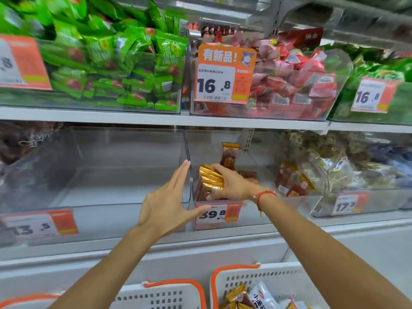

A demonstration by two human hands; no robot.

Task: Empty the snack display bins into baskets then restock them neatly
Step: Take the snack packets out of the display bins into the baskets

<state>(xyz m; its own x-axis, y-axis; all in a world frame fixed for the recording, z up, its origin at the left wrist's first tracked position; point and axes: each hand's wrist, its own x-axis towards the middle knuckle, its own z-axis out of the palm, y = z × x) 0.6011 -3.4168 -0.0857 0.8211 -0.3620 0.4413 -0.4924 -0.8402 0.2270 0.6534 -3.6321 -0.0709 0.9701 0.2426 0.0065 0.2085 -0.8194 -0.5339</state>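
The right hand (231,182) grasps a stack of gold-ended snack packs (210,178) — fingers curled over the top, thumb under the near side — at the front left corner of the middle bin (256,216). The stack stands roughly upright in that bin, long axis running top to bottom, crimped gold ends pointing up and tipped a little left, brown bodies going down behind the 39.8 tag (217,214). The left hand (166,204) is released, fingers straight and together, fingertips at the bin's left wall, thumb spread toward the tag. Deeper in the same bin one more pack (229,156) stands upright against the back; several lie to the right. Left of it a clear bin (93,215) holds nothing visible. Below it sit two white baskets — the right basket (267,279) holds gold and white packs, the left basket (169,293) shows only its rim.
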